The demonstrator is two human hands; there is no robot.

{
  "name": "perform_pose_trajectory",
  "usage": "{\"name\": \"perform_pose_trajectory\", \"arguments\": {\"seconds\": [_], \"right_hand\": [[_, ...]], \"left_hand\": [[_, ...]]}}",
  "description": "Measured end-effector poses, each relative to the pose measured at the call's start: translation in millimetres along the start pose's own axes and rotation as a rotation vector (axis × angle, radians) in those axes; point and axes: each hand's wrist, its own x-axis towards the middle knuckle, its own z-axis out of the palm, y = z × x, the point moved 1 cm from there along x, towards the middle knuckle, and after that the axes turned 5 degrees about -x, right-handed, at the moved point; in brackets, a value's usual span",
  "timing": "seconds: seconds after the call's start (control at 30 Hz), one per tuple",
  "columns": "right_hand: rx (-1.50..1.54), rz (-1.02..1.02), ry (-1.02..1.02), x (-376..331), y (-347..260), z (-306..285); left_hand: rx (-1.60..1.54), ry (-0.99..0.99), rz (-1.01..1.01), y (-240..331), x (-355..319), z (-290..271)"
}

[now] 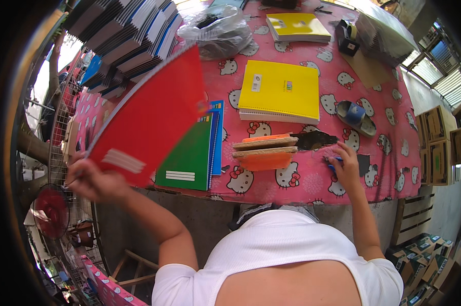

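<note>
My left hand (pixel 90 179) holds a red notebook (pixel 148 115) by its lower corner, lifted and tilted above the table's left side. Under it lie a green notebook (pixel 188 158) and a blue one (pixel 217 137). My right hand (pixel 345 166) rests on the pink patterned tablecloth (pixel 312 186) near the front edge, fingers closed on a small blue object (pixel 333 164) that looks like a pen. Between the hands sits an orange block with cardboard layers (pixel 265 152). A stack of yellow spiral notebooks (pixel 280 92) lies behind it.
Tall stacks of notebooks (pixel 126 38) stand at the back left beside a clear plastic bag (pixel 217 30). More yellow notebooks (pixel 296 26), a tape dispenser (pixel 346 36) and a wrapped bundle (pixel 386 33) are at the back. Cardboard boxes (pixel 439 125) stand right. A red fan (pixel 52 211) is lower left.
</note>
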Motion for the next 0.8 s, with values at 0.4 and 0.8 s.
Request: {"name": "perform_pose_trajectory", "arguments": {"seconds": [0.4, 0.8], "right_hand": [[-0.092, -0.610, -0.419, 213.5, -132.6, 150.9], [0.014, -0.629, -0.712, 257.3, -126.2, 163.6]], "left_hand": [[0.334, -1.404, -0.204, -63.6, -70.9, 139.4], [0.322, -0.961, -0.643, -69.2, -239.4, 110.7]]}}
